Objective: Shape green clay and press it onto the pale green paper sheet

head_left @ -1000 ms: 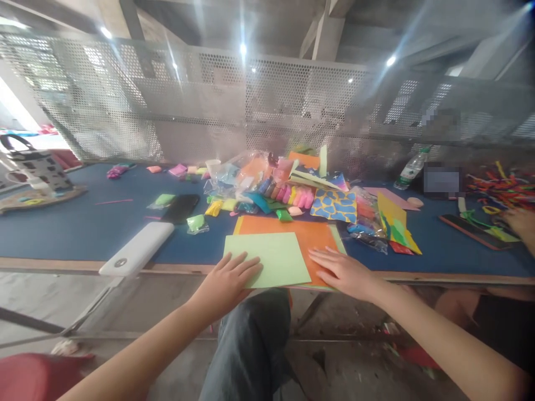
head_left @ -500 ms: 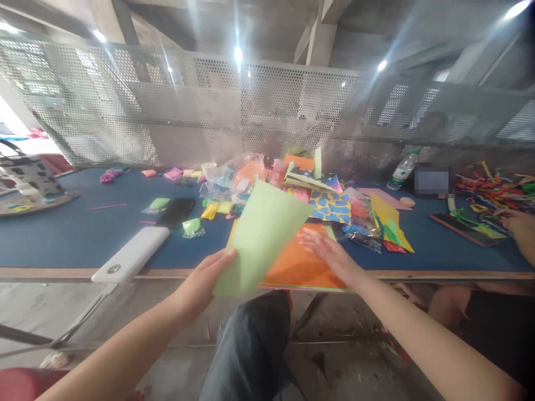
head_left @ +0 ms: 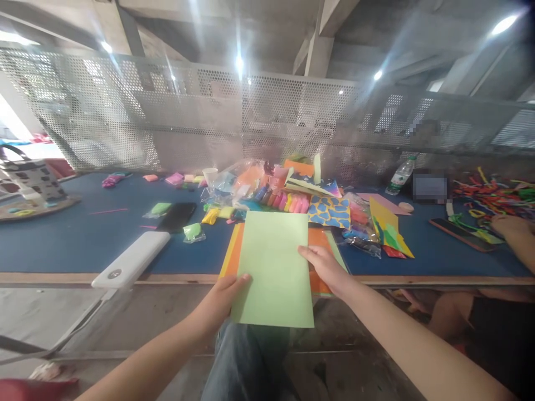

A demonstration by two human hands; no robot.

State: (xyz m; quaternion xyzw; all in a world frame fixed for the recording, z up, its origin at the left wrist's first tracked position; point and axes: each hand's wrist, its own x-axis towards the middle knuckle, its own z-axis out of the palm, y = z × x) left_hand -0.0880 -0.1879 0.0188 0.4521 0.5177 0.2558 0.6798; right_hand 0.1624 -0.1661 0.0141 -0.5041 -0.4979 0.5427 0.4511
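A light green paper sheet (head_left: 273, 267) is held upright above the table's front edge and my lap. My left hand (head_left: 223, 298) is closed on its lower left corner, thumb on the front. My right hand (head_left: 324, 267) grips the sheet's right edge with its fingers curled on it. Beneath the sheet, orange sheets (head_left: 234, 253) lie stacked on the blue table (head_left: 83, 236).
Behind the stack lies a heap of coloured clay packets (head_left: 280, 197), bags and cut paper (head_left: 330, 211). A white power bank (head_left: 131, 259) and black phone (head_left: 178, 216) lie left. A water bottle (head_left: 400, 175) stands right; another person's hand (head_left: 512, 228) rests by coloured strips.
My left hand lifted the green sheet off the orange stack and turned it upright. My right hand left the stack and took the sheet's right edge.
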